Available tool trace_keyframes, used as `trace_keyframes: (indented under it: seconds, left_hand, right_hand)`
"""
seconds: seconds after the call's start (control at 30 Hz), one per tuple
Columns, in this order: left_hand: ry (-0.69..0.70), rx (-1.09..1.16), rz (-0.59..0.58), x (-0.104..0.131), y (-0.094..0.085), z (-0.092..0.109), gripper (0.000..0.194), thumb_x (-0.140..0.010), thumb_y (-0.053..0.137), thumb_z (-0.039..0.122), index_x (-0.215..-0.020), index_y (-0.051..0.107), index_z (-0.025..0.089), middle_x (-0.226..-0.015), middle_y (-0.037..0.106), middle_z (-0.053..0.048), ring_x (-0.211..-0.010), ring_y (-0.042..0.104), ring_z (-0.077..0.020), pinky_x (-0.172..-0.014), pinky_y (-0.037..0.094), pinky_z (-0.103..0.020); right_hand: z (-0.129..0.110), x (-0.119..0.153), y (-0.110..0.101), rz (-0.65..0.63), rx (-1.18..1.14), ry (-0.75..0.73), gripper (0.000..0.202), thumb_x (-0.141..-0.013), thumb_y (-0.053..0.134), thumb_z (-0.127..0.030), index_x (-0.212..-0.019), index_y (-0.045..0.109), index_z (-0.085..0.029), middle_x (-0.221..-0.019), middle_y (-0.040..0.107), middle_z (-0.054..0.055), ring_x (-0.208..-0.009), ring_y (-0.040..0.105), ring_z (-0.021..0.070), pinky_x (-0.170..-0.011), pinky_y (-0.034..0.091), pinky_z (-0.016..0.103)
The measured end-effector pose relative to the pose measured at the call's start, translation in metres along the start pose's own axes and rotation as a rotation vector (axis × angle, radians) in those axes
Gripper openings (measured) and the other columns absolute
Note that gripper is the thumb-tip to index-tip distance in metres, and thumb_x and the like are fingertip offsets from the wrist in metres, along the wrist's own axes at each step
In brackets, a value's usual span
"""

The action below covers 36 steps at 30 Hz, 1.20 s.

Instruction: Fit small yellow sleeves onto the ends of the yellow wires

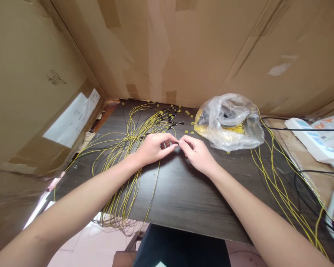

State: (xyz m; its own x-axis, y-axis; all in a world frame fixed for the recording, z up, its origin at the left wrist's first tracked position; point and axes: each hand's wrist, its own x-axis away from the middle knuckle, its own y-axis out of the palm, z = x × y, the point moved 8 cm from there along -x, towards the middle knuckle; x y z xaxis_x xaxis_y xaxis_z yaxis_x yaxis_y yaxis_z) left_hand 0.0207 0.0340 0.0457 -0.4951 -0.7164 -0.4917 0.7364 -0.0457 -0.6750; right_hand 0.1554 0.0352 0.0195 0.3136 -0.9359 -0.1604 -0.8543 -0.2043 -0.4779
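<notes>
My left hand (157, 147) is closed in a pinch at the middle of the dark table (180, 196), its thumb and forefinger on a small black connector. My right hand (196, 151) meets it fingertip to fingertip, pinched at the same spot; what it grips is mostly hidden. One thin yellow wire (155, 183) runs down from my left hand over the table's front edge. Beside and behind my left hand lies a spread bundle of yellow wires (130, 148) with black ends. Several small yellow pieces (186, 132) are scattered behind my hands.
A clear plastic bag (231, 122) with yellow pieces inside stands at the back right. More yellow wires (272, 174) run down the right side, near black cables and a white power strip (311, 140). Cardboard walls (183, 48) enclose the back and left.
</notes>
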Motion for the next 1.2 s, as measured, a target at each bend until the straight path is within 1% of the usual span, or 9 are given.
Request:
trace_keyframes:
  seconds: [0.2, 0.27, 0.43, 0.63, 0.73, 0.9, 0.97, 1.07, 1.2]
  left_hand:
    - [0.003, 0.006, 0.005, -0.001, 0.001, 0.001, 0.012, -0.092, 0.065, 0.024, -0.098, 0.074, 0.017, -0.085, 0.076, -0.002, -0.068, 0.067, -0.0114, -0.068, 0.055, -0.023]
    - [-0.017, 0.038, 0.014, -0.001, 0.0, 0.001, 0.012, -0.09, 0.066, 0.023, -0.097, 0.073, 0.017, -0.084, 0.076, -0.002, -0.067, 0.067, -0.0109, -0.066, 0.054, -0.022]
    - [-0.083, 0.133, 0.008, -0.001, 0.0, -0.002, 0.012, -0.089, 0.068, 0.025, -0.094, 0.074, 0.016, -0.082, 0.076, -0.002, -0.067, 0.067, -0.0115, -0.066, 0.055, -0.022]
    - [-0.115, 0.178, -0.012, 0.0, 0.004, -0.002, 0.013, -0.089, 0.068, 0.025, -0.096, 0.075, 0.016, -0.084, 0.076, -0.003, -0.07, 0.068, -0.0123, -0.068, 0.056, -0.023]
    - [-0.211, 0.296, -0.018, 0.0, 0.008, -0.01, 0.015, -0.088, 0.069, 0.028, -0.094, 0.074, 0.015, -0.084, 0.076, -0.004, -0.071, 0.069, -0.0131, -0.067, 0.057, -0.024]
    - [-0.38, 0.563, -0.063, -0.002, 0.015, -0.027, 0.023, -0.089, 0.07, 0.036, -0.086, 0.07, 0.013, -0.07, 0.071, -0.004, -0.059, 0.065, -0.0116, -0.059, 0.056, -0.023]
    - [-0.396, 0.577, -0.062, -0.002, 0.014, -0.029, 0.023, -0.088, 0.071, 0.035, -0.085, 0.07, 0.013, -0.069, 0.071, -0.004, -0.059, 0.065, -0.0114, -0.06, 0.057, -0.023]
    - [-0.383, 0.555, -0.059, -0.002, 0.014, -0.028, 0.02, -0.086, 0.073, 0.031, -0.095, 0.072, 0.013, -0.073, 0.074, -0.003, -0.062, 0.068, -0.0117, -0.064, 0.059, -0.023]
    - [-0.306, 0.409, -0.028, -0.001, 0.009, -0.023, 0.019, -0.086, 0.073, 0.029, -0.098, 0.076, 0.015, -0.086, 0.078, -0.005, -0.072, 0.071, -0.0132, -0.071, 0.06, -0.024]
  right_hand:
    - [0.002, 0.001, -0.001, 0.005, -0.029, 0.036, 0.031, -0.096, 0.047, -0.039, -0.071, 0.051, -0.021, -0.058, 0.046, -0.004, -0.056, 0.043, 0.0133, -0.058, 0.033, 0.027]
    - [-0.002, 0.002, -0.003, 0.006, -0.005, 0.006, 0.03, -0.097, 0.045, -0.037, -0.072, 0.05, -0.021, -0.06, 0.048, -0.003, -0.058, 0.045, 0.0139, -0.059, 0.034, 0.027]
    - [-0.017, 0.005, -0.006, 0.015, 0.15, -0.183, 0.023, -0.098, 0.045, -0.032, -0.079, 0.051, -0.021, -0.071, 0.057, 0.001, -0.067, 0.051, 0.016, -0.065, 0.037, 0.028]
    - [-0.013, 0.005, -0.005, -0.027, 0.172, -0.167, 0.032, -0.102, 0.042, -0.034, -0.074, 0.047, -0.021, -0.067, 0.052, -0.001, -0.064, 0.049, 0.0151, -0.064, 0.035, 0.028]
    - [-0.013, 0.004, -0.005, -0.015, 0.201, -0.197, 0.034, -0.104, 0.04, -0.036, -0.074, 0.046, -0.021, -0.07, 0.054, 0.0, -0.065, 0.049, 0.0153, -0.064, 0.035, 0.029]
    - [-0.015, 0.003, -0.013, 0.05, 0.224, -0.265, 0.021, -0.103, 0.041, -0.031, -0.087, 0.05, -0.021, -0.083, 0.06, 0.004, -0.076, 0.055, 0.0181, -0.072, 0.04, 0.031]
    - [-0.015, 0.003, -0.018, 0.07, 0.21, -0.262, 0.017, -0.102, 0.042, -0.029, -0.09, 0.05, -0.021, -0.084, 0.06, 0.004, -0.077, 0.056, 0.0184, -0.072, 0.041, 0.031]
    - [-0.015, 0.003, -0.017, 0.047, 0.179, -0.251, 0.013, -0.101, 0.046, -0.028, -0.094, 0.054, -0.021, -0.085, 0.063, 0.004, -0.076, 0.057, 0.0179, -0.072, 0.043, 0.031]
    - [-0.014, 0.005, -0.013, 0.021, 0.231, -0.268, 0.011, -0.099, 0.052, -0.027, -0.095, 0.06, -0.02, -0.086, 0.067, 0.004, -0.074, 0.059, 0.0175, -0.069, 0.045, 0.03]
